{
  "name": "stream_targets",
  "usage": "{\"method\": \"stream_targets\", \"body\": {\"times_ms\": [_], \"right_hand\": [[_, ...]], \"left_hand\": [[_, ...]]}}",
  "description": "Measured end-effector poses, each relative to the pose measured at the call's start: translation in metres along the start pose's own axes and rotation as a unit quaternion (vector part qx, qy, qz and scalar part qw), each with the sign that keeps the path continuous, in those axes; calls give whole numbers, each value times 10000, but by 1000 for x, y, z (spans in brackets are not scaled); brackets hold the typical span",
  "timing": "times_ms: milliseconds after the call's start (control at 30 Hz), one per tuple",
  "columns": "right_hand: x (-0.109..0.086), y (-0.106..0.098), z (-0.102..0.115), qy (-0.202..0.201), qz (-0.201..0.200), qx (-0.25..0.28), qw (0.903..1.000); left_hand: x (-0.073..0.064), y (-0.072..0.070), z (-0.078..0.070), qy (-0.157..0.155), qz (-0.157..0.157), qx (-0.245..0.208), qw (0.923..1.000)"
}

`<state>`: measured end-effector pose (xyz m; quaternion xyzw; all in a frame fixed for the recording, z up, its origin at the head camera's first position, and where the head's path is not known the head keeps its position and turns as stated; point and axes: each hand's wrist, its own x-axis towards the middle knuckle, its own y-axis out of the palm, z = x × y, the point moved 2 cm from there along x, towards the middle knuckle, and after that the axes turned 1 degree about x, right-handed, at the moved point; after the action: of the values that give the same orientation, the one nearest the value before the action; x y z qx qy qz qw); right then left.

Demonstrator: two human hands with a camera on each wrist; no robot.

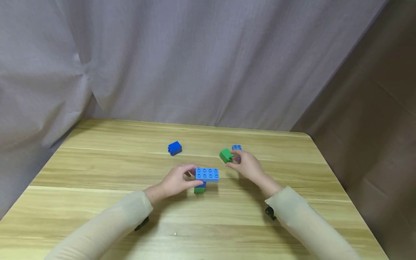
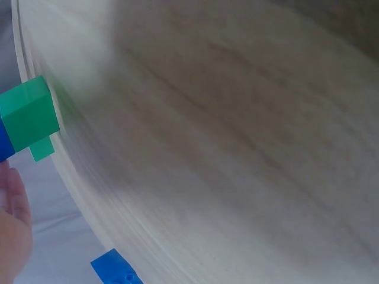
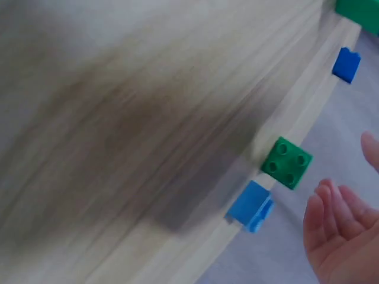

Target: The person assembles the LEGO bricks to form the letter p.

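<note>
My left hand [image 1: 176,180] grips a small stack of toy building bricks between thumb and fingers. On top of it is a light blue eight-stud brick [image 1: 207,174], with a dark blue brick [image 1: 200,185] and a green brick [image 1: 199,190] beneath. In the left wrist view the stack's green underside [image 2: 32,115] shows close by. My right hand [image 1: 247,165] reaches toward a loose green four-stud brick [image 1: 225,155], thumb and fingers parted beside its studs. The right wrist view shows that green brick [image 3: 286,163] just beyond the fingertips.
Right behind the right hand's fingers lies a light blue brick [image 1: 237,147], partly hidden. A dark blue brick [image 1: 174,148] lies on its side toward the back left. Grey curtain [image 1: 195,65] hangs behind the wooden table [image 1: 208,231], and brown cloth [image 1: 364,144] covers the right side.
</note>
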<state>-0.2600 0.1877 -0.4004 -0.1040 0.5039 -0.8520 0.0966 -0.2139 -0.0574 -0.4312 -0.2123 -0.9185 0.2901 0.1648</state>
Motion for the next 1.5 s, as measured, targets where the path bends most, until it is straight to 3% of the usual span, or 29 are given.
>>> {"method": "stream_targets", "body": {"times_ms": [233,767,933,1133,1500], "right_hand": [[17,6,-15,915,220,-17,9956],[29,16,-12,1447,216,-541,9878],[28,16,-6,1399,144,-378,9893],[27,12,1,1069,-37,247,9940],[29,10,5,529,-431,931,9933]], "left_hand": [[2,2,0,-4,-8,-3,10000],[2,3,-1,-50,17,-86,9999],[2,2,0,-63,9,-127,9999],[2,2,1,-68,5,-121,9999],[0,1,2,-39,-27,-139,9999]]}}
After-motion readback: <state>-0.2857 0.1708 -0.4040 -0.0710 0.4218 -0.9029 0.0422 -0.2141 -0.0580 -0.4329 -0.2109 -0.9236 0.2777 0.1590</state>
